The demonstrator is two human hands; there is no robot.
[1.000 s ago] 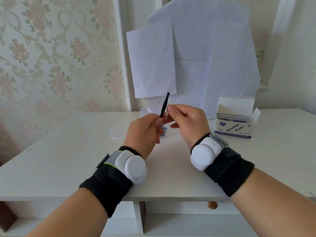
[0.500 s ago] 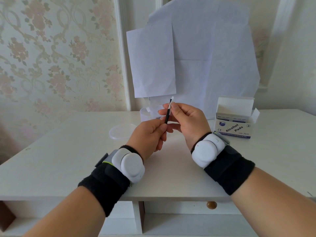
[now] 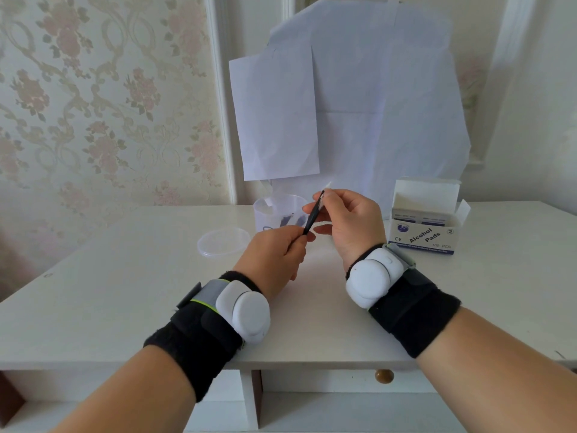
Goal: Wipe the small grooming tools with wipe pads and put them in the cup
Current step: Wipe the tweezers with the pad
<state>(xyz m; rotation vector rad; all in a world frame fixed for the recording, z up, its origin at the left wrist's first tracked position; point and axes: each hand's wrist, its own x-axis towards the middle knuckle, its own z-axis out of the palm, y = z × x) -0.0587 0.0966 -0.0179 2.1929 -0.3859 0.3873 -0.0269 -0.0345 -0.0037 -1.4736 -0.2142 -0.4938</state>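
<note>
both hands up over the white counter (image 3: 109, 292), mid frame. left hand (image 3: 274, 260) has thumb + fingers pinched shut on the bottom end of a thin black tool (image 3: 313, 214), which tilts up and to the right. right hand (image 3: 349, 220) is closed round the tool's top end, fingertips together there w/ a bit of white wipe pad (image 3: 327, 185) poking out above them. tool is held in the air, not touching the counter. just behind the hands, centre frame, the clear cup (image 3: 265, 214) stands on the counter w/ some dark things inside, can't tell what exactly. its round clear lid (image 3: 223, 242) lies flat just left of it. right of centre, an opened box marked alcohol pads (image 3: 424, 226) sits on the counter, flap up. black straps w/ white pods on both wrists. white paper sheets (image 3: 359, 98) hang on the wall behind.
</note>
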